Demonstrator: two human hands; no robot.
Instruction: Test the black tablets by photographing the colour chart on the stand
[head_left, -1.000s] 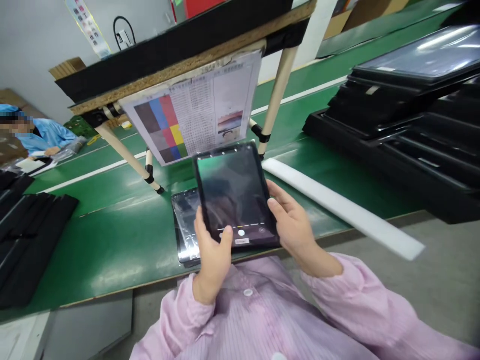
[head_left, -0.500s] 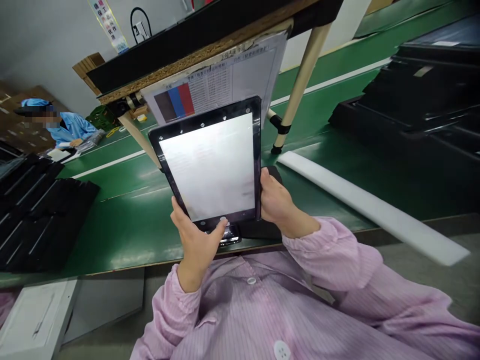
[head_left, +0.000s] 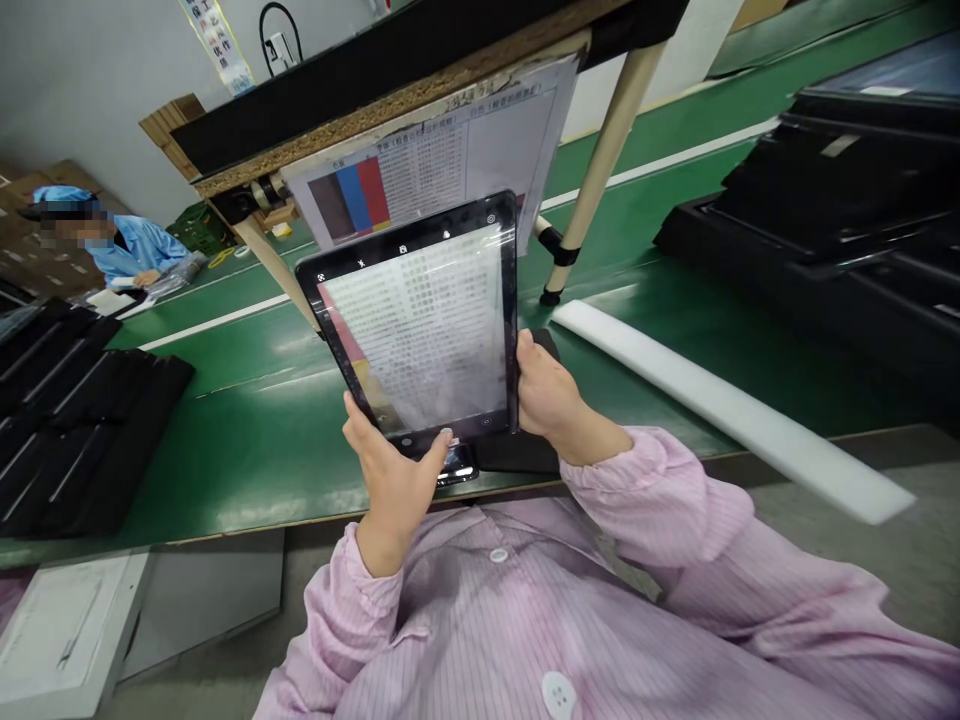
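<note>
A black-framed tablet (head_left: 420,330) is held upright, tilted a little, above the green bench. Its screen shows a camera view of printed text with a red and yellow patch at the left. My left hand (head_left: 394,480) grips the lower left corner, its thumb on the bottom of the screen. At the right edge, my right hand (head_left: 551,395) is closed round the frame, its other fingers hidden behind. Just behind the tablet hangs a printed sheet (head_left: 495,150) with colour blocks and text. Under the tablet's lower edge lies a dark, shiny device (head_left: 459,464), partly covered.
A long white foam strip (head_left: 720,400) lies across the bench (head_left: 247,430) and past its front edge. Stacks of black cases (head_left: 832,220) stand right, more black trays (head_left: 97,430) left. A shelf post (head_left: 611,160) rises ahead. A co-worker in blue (head_left: 135,250) sits far left.
The tablet's screen has gone from a washed-out white picture to readable text with a coloured patch. Both hands keep their hold; the view has shifted slightly.
</note>
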